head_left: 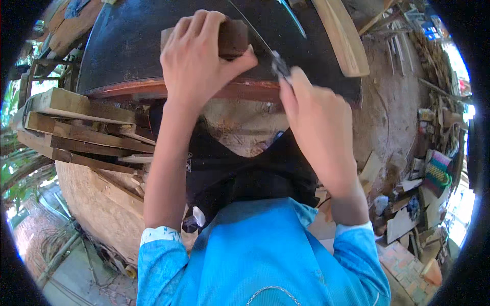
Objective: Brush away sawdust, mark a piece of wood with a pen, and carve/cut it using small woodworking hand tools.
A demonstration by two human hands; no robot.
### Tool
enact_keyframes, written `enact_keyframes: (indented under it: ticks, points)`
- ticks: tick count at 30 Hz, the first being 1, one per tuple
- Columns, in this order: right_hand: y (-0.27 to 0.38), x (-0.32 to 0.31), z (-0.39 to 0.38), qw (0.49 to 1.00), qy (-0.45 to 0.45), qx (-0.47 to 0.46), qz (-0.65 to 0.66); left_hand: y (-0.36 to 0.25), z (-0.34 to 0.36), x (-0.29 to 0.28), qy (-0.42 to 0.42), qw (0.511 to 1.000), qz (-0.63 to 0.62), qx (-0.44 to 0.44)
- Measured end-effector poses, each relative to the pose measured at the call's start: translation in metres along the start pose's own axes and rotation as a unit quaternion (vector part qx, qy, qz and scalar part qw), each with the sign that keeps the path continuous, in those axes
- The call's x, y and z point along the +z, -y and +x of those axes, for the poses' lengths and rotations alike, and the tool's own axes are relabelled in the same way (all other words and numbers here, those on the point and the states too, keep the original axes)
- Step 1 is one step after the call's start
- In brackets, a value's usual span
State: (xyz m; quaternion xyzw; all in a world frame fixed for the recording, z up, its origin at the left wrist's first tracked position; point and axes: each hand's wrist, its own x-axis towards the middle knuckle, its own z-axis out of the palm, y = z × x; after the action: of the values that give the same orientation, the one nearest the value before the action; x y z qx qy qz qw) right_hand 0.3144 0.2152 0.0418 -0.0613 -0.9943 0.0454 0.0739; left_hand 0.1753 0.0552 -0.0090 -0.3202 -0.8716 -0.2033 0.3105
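Observation:
On a black tabletop (132, 51) with a worn reddish-brown front edge lies a dark brown wooden block (235, 38). My left hand (194, 61) grips the block from above, fingers curled over its far side and thumb along its right end. To the right, my right hand (321, 112) is closed round the dark handle of a thin-bladed tool (278, 65). Its long, narrow blade points away and to the left, past the block's right side. Blur hides the tool's exact kind. Whether the blade touches the block I cannot tell.
A pale wooden plank (344, 41) lies along the tabletop's right side. Stacked timber pieces (76, 127) jut in at the left, close to my left forearm. Wood scraps and a striped woven bag (438, 171) lie on the ground at right. A blue-edged strip (293, 19) rests on the tabletop.

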Motion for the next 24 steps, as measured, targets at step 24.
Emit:
enact_keyframes:
  ticks: [24]
  points:
    - [0.002, -0.008, 0.024, 0.995, 0.055, -0.001, 0.081, -0.011, 0.012, -0.020, 0.040, 0.995, -0.048, -0.075]
